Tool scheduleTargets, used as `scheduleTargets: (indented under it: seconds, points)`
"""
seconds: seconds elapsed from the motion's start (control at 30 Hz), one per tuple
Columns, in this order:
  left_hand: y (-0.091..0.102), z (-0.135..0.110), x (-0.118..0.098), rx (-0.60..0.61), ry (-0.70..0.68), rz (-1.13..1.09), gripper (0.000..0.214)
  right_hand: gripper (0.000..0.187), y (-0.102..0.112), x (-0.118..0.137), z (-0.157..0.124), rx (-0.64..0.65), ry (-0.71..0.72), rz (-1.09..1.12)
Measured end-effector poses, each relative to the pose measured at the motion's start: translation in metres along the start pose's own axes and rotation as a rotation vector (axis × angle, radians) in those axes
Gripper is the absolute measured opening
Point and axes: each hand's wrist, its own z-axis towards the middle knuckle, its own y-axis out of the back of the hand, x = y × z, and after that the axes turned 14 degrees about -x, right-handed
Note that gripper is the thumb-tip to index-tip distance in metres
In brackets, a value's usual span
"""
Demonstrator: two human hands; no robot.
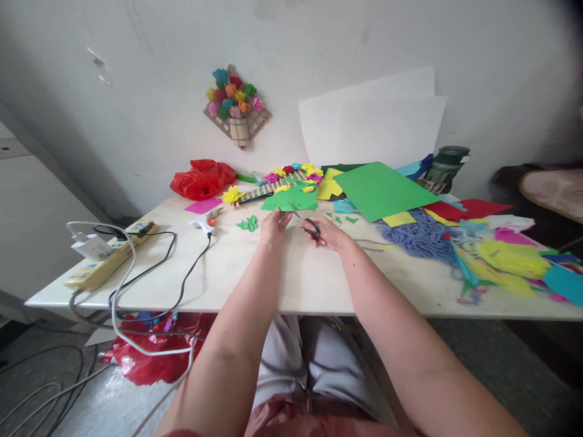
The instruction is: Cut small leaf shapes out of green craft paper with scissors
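My right hand (pixel 325 233) is closed around the black handles of a pair of scissors (pixel 312 229), whose blades point up and left at a green sheet (pixel 296 197) with an irregular cut edge. My left hand (pixel 275 223) pinches the lower edge of that sheet just left of the blades. Small green leaf-shaped pieces (pixel 248 223) lie left of my left hand. More green scraps (pixel 350 220) lie beyond my right hand. Behind the sheet is a woven strip (pixel 262 191) decorated with colourful paper flowers.
A white glue gun (pixel 204 224) with a black cord and a power strip (pixel 109 258) are on the left. To the right are a large green sheet (pixel 385 189), bluish yarn (pixel 416 238), mixed paper scraps and a dark bottle (pixel 445 170). A red bag (pixel 203 179) sits near the wall.
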Motion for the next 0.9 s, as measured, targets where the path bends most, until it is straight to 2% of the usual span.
scheduleTargets:
  seconds: [0.43, 0.9]
  points:
    - [-0.0018, -0.0026, -0.0001, -0.015, 0.011, 0.01, 0.005, 0.029, -0.002, 0.0023, -0.0005, -0.048, 0.014, -0.022]
    - [-0.0002, -0.0001, -0.0006, -0.029, 0.021, 0.0, 0.006, 0.024, -0.0034, 0.0019, -0.0005, -0.042, 0.007, -0.011]
